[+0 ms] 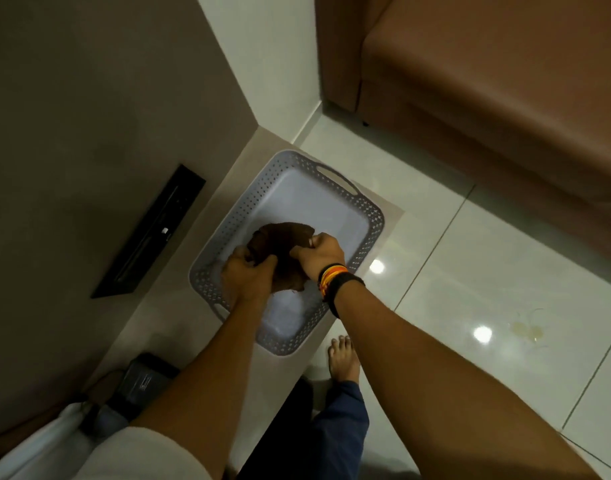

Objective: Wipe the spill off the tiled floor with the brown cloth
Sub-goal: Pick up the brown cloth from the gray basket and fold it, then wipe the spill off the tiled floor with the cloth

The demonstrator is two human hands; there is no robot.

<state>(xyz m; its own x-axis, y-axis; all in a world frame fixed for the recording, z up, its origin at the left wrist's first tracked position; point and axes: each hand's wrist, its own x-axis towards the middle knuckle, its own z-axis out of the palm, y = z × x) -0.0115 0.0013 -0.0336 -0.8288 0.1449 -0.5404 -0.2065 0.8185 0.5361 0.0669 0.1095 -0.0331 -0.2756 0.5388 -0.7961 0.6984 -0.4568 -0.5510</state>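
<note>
You see a soft, matt brown cloth (280,244) in a perforated grey plastic basket (366,216); the floor (505,271) tiles are glossy.

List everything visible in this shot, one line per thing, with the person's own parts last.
Brown crumpled cloth: one, dark brown, held over the basket.
Grey perforated plastic basket: one, grey with a pale floor, on a beige ledge by the wall.
Yellowish spill: one patch, pale yellow, on the floor at right.
Glossy white tiled floor: white, right half of the view.
Brown upholstered sofa: one, brown, top right.
Black wall slot: one, black, on the left wall.
Black box: one, black, lower left.
Left hand: one, gripping the cloth.
Right hand: one, gripping the cloth, orange and black wristbands.
Bare foot: one, beside the basket.
</note>
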